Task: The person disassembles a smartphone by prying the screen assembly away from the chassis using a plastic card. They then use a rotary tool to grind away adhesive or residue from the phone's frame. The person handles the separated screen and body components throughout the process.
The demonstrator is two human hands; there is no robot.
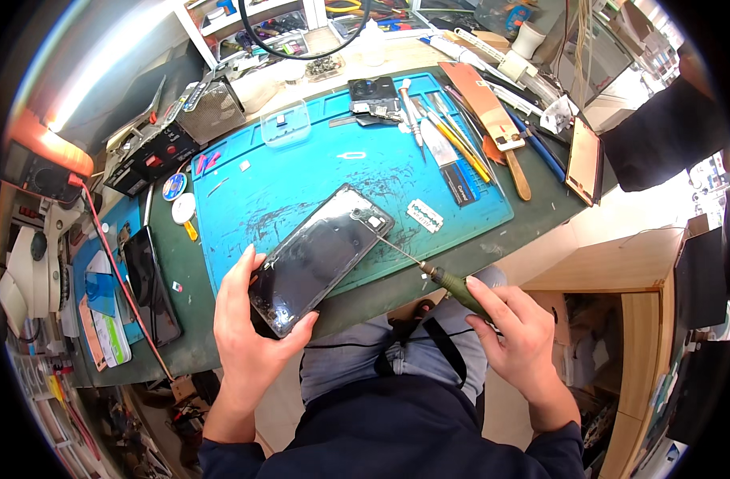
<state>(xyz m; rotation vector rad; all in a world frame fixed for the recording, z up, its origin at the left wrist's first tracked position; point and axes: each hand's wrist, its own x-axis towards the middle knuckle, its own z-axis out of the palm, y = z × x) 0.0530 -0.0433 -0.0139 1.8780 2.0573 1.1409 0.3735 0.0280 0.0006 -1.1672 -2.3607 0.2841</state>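
A dark smartphone [317, 254], its surface scuffed and bare toward the upper end, lies tilted at the near edge of the blue repair mat [269, 191]. My left hand [253, 323] grips its lower end, thumb on one side and fingers on the other. In my right hand [512, 327] is a screwdriver-like tool [458, 289] with a green handle and a thin metal shaft. The shaft's tip reaches the phone's upper right corner, beside a small light-coloured part; whether it touches is too small to tell. A razor blade [425, 215] lies on the mat right of the phone.
Tweezers, pens and a brush [518, 172] lie at the mat's right. A clear plastic box [285, 124] and dark phone parts [374, 96] sit at its far side. Another phone [151, 283] and a red cable [125, 279] are on the left. A person's dark sleeve [660, 140] shows at right.
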